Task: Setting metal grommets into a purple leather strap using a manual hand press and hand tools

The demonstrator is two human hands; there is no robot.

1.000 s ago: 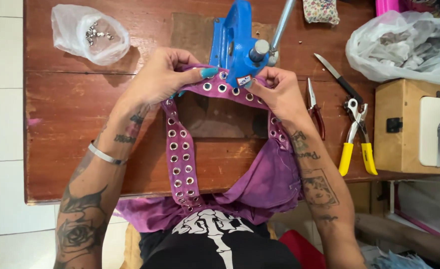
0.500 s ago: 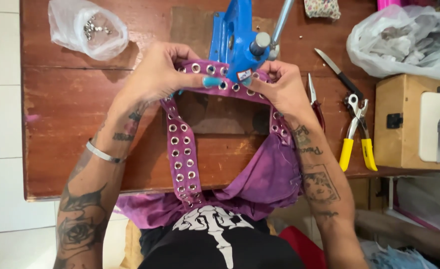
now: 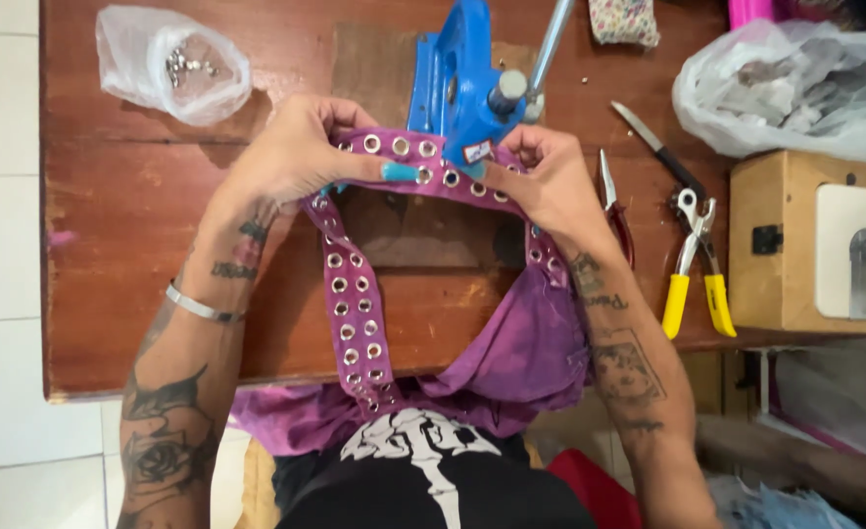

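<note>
Fabric has slid rightward under the blue press (image 3: pixel 467 83) near the surface's far edge; my left hand (image 3: pixel 301 157) and right hand (image 3: pixel 546 181) both pinch the purple eyelet strap (image 3: pixel 408 162), lining up the next eyelet.

Tattooed forearms, a silver bangle (image 3: pixel 203 306) on the left wrist, teal nails, black skeleton-print top (image 3: pixel 423 470).

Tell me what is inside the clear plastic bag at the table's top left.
The clear plastic bag holds a small cluster of silvery metal pieces, likely eyelets. The crumpled plastic blurs them, so their exact shape and count cannot be seen.
</note>
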